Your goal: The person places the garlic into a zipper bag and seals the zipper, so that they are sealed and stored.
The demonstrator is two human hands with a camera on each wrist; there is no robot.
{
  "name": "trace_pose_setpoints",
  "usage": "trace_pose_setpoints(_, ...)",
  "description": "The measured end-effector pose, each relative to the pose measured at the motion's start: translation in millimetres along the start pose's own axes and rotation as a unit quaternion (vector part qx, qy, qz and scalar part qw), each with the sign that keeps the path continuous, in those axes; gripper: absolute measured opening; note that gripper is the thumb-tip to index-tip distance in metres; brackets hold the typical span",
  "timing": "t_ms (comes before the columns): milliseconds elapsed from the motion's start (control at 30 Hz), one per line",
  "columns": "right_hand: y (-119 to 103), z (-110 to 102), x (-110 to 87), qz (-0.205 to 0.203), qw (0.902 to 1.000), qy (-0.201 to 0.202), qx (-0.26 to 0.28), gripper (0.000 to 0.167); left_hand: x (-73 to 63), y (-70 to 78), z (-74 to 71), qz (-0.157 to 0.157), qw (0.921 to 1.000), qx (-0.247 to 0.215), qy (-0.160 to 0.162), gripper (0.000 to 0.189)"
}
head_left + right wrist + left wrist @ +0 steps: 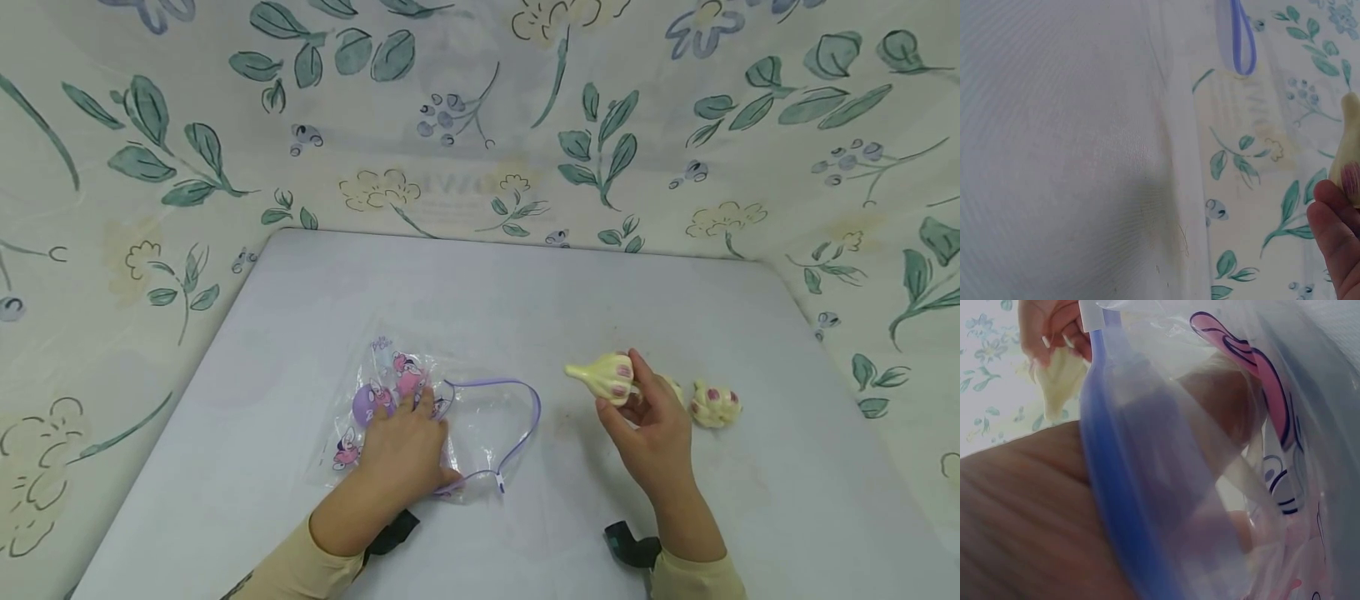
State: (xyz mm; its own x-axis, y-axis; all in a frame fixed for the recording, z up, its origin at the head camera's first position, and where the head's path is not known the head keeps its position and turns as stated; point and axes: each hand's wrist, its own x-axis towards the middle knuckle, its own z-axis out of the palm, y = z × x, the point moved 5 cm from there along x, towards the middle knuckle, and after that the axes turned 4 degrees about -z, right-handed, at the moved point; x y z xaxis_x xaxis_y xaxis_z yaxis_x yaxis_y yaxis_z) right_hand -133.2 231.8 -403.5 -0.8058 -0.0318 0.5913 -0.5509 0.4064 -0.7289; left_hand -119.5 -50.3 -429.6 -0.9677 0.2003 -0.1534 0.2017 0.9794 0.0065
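A clear zip bag (pixel 480 425) with pink and purple cartoon prints lies on the white table, its purple-edged mouth spread into a loop. My left hand (pixel 405 442) holds the bag near the mouth, fingers over the printed part and thumb by the zip edge. In the left wrist view, the blue zip strip (pixel 1110 469) crosses in front of that hand, and skin shows through the plastic. Right of the bag, my right hand (pixel 652 425) pinches a pale yellow garlic bulb (pixel 603 377) with purple patches, its stem pointing left, raised over the table.
A second pale yellow, purple-marked piece (pixel 716 404) rests on the table right of my right hand. Another pale piece (pixel 672 387) is mostly hidden behind that hand. The white table (pixel 525 283) ends at a floral cloth (pixel 450 192) behind and at the sides.
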Motion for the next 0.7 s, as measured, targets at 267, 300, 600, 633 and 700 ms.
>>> trace_pose_setpoints(267, -0.3, 1.6, -0.9, 0.009, 1.0, 0.0, -0.002, 0.074, -2.0, -0.9, -1.0, 0.0, 1.0, 0.002, -0.002, 0.073)
trace_pose_setpoints(300, 0.1, 1.7, -1.1, 0.008, 1.0, 0.0, -0.003, 0.074, -2.3, -1.1, -1.2, -0.001, 1.0, 0.002, -0.002, 0.073)
trace_pose_setpoints(600, -0.2, 1.7, -0.6, 0.006, 1.0, 0.002, -0.007, 0.074, -3.2, -2.2, -2.0, -0.003, 1.0, -0.002, 0.003, 0.072)
trace_pose_setpoints(633, -0.1, 1.5, -0.6, 0.007, 1.0, 0.003, -0.005, 0.074, -2.9, -2.1, -2.0, -0.003, 1.0, -0.003, 0.004, 0.072)
trace_pose_setpoints(700, -0.3, 1.1, -0.3, 0.008, 0.9999, 0.006, -0.003, 0.075, -2.4, -1.9, -2.1, -0.002, 1.0, -0.005, 0.008, 0.071)
